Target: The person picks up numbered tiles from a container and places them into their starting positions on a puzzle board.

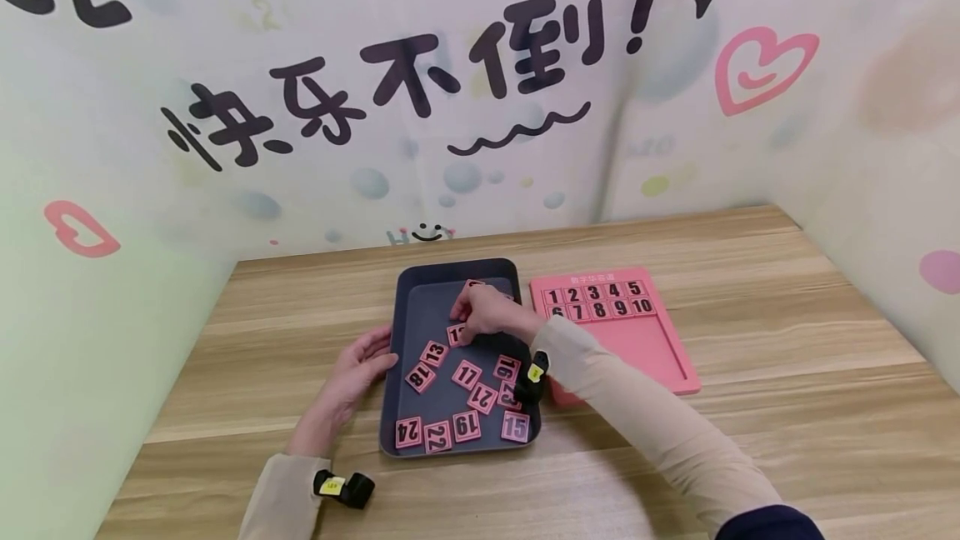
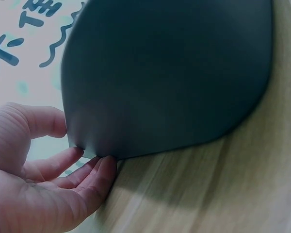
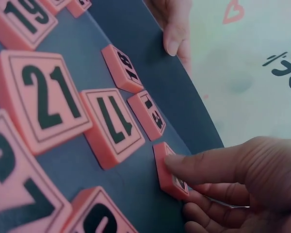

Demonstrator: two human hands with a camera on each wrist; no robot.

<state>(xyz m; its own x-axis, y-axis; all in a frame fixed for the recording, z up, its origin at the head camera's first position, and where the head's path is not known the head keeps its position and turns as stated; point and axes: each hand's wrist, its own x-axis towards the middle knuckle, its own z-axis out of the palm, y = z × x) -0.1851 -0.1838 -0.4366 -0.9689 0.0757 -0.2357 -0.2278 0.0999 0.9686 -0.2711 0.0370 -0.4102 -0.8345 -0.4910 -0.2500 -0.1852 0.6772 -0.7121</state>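
Note:
A dark tray [image 1: 397,407] on the table bears loose pink number tiles. The left hand [image 1: 358,369] grips its left rim, thumb over the edge; in the left wrist view the fingers [image 2: 104,177] press against the tray's dark outer side [image 2: 174,87]. Over the tray's upper part reaches the right hand [image 1: 489,312]. It pinches a pink tile [image 1: 454,335] reading 12 in part, thumb [image 3: 177,165] on it in the right wrist view and the other fingers beyond it. Tiles 13 [image 1: 434,352] and 18 [image 1: 421,377] lie close by, with 17 [image 1: 467,374] a little lower.
Right of the tray lies a pink puzzle board [image 1: 630,348] with tiles 1 to 10 in two rows, partly covered by the right sleeve [image 1: 660,423]. More tiles, such as 24 [image 1: 408,432] and 15 [image 1: 515,427], lie along the tray's near end. A printed wall covering [image 1: 480,190] stands behind the table.

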